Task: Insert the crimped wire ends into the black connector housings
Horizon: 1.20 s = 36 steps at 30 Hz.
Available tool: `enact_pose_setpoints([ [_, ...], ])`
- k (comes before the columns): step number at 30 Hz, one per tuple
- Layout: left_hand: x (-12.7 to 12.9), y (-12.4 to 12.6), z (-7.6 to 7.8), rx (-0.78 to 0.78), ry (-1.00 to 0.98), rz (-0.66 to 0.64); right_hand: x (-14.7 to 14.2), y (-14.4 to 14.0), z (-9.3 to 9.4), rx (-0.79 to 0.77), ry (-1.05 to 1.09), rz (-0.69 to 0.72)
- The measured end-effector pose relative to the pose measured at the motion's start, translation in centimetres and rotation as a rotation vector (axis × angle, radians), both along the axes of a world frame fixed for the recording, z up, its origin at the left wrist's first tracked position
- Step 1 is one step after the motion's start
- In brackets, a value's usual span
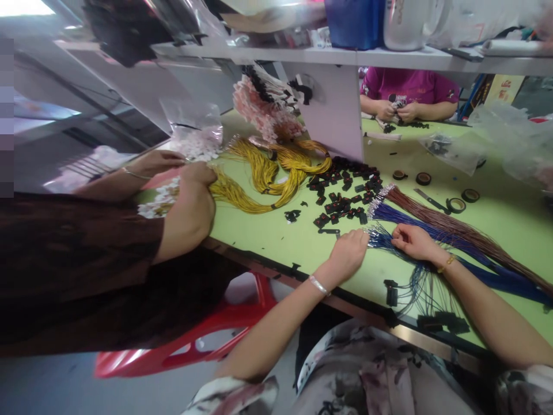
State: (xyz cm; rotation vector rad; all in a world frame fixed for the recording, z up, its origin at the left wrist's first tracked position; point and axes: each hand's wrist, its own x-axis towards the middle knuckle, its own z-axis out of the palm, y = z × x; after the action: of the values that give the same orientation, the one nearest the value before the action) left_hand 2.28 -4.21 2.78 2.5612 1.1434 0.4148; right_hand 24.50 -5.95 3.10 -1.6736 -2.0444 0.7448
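My left hand (349,253) is closed, its fingertips at the silver-tipped ends of a bundle of blue wires (378,237); what it pinches is hidden. Just right of it, my right hand (415,241) lies over the same bundle, thumb and fingers curled together on the wires. Behind these run another blue bundle (404,218) and a bundle of brown wires (432,218). Loose black connector housings (341,203) are heaped beyond my left hand. Below my right hand sit black connectors with wires fitted (443,323), and a smaller one (391,293) nearby.
To my left, a co-worker's hands (196,173) work beside yellow wire bundles (259,196) and white connectors (162,199). Across the table sits another person (408,95). Tape rolls (456,205) lie at the right. A shelf (302,56) hangs overhead; a red stool (190,340) stands below.
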Motion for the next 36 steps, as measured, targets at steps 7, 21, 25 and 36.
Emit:
enact_pose_setpoints([
  [7, -0.8, 0.3, 1.1, 0.026, -0.052, 0.045, -4.0, -1.0, 1.4, 0.247, 0.048, 0.12],
  [21, 2.4, 6.6, -1.2, -0.187, -0.383, 0.26, -4.0, -0.4, -0.8, 0.089, 0.621, -0.2],
  [25, 1.9, 6.7, -0.7, -0.211, -0.322, 0.309, -3.7, -0.1, -1.2, 0.029, 0.718, -0.227],
  [36, -0.2, 3.0, 0.4, -0.882, -1.074, 0.343, -4.4, -0.2, -0.9, 0.054, 0.636, -0.213],
])
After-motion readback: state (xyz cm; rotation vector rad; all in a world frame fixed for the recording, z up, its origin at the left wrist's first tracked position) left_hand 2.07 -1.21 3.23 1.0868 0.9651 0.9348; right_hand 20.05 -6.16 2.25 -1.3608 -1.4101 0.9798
